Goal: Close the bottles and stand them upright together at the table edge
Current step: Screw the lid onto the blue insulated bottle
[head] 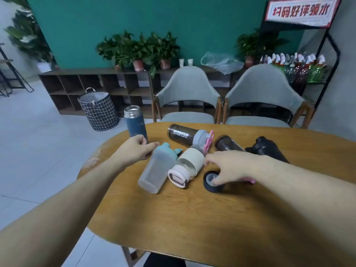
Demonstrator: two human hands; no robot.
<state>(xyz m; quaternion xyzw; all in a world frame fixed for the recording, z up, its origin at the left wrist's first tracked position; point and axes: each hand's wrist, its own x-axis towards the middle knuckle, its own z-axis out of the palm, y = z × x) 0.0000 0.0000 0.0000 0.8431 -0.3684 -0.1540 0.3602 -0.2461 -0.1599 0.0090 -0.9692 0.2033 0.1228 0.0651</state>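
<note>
L hand: my left hand (pixel 134 149) is at the base of the blue flask (pixel 134 125), fingers curled round it, grip holding the flask.
Blue flask: upright at the far-left edge of the tabletop (pixel 192 218), no lid, steel mouth open.
R hand: my right hand (pixel 229 166) is over the black cap (pixel 212 182), fingertips touching its top; grip narrow, can't tell if it has closed on the cap yet.
Black cap: flat on tabletop, just right of the pink-lid bottle (pixel 185 167), grey inside showing.
Frosted shaker (pixel 156 170): lying down, teal lid on, pointing away from me, touching the pink-lid bottle.
Pink-lid bottle: lying down, lid towards me, cream sleeve round the middle.
Dark shaker (pixel 183 134): on its side behind, grey lid w/ pink loop, closed.
Brown cup (pixel 225 144): on its side, partly hidden by my R hand.
Black bottle (pixel 267 148): on its side at far right.
</note>
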